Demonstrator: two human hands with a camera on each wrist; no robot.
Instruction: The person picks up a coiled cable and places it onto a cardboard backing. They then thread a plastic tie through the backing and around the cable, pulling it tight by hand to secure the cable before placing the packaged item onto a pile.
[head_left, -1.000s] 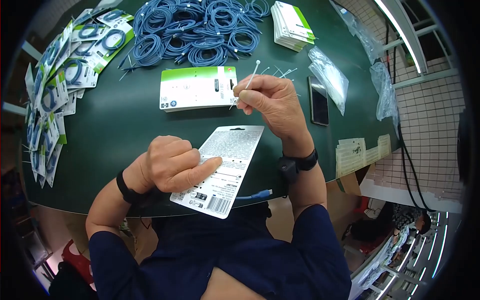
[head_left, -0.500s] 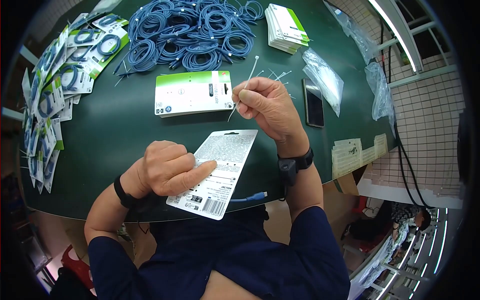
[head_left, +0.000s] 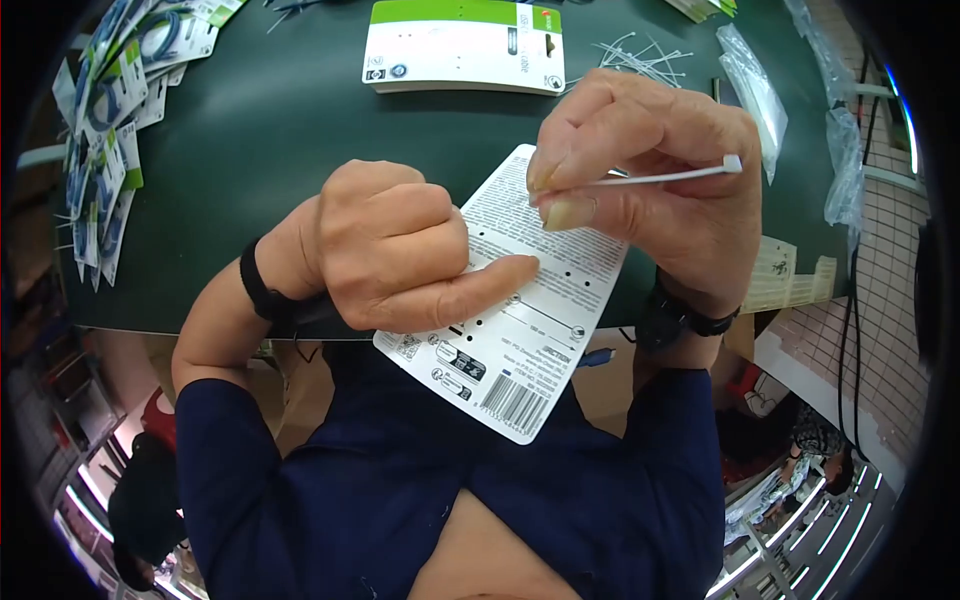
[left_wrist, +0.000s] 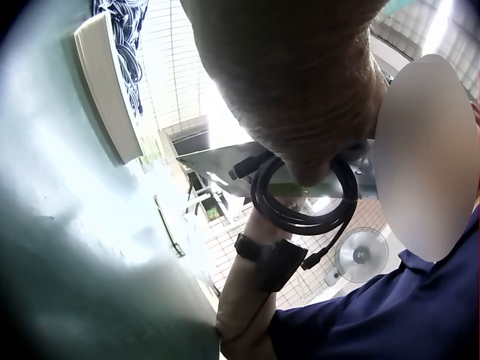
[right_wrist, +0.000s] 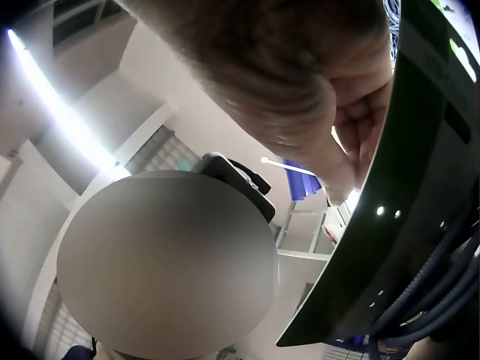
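Observation:
My left hand grips a printed card, barcode side up, with the thumb lying across its face. In the left wrist view a coiled dark cable hangs on the card's underside, close to the left hand. My right hand pinches a white cable tie between thumb and index finger, just over the card's upper right part. The tie's head points right. In the right wrist view the tie sticks out from the right hand, beside the card.
A stack of green and white cards lies behind the hands. Loose cable ties and a clear bag are at the back right. Packaged cables pile along the left side of the green table.
The right hand has come down toward the card and turned the tie from upright to nearly level. Both hands and the card appear larger, and the head view has shifted closer.

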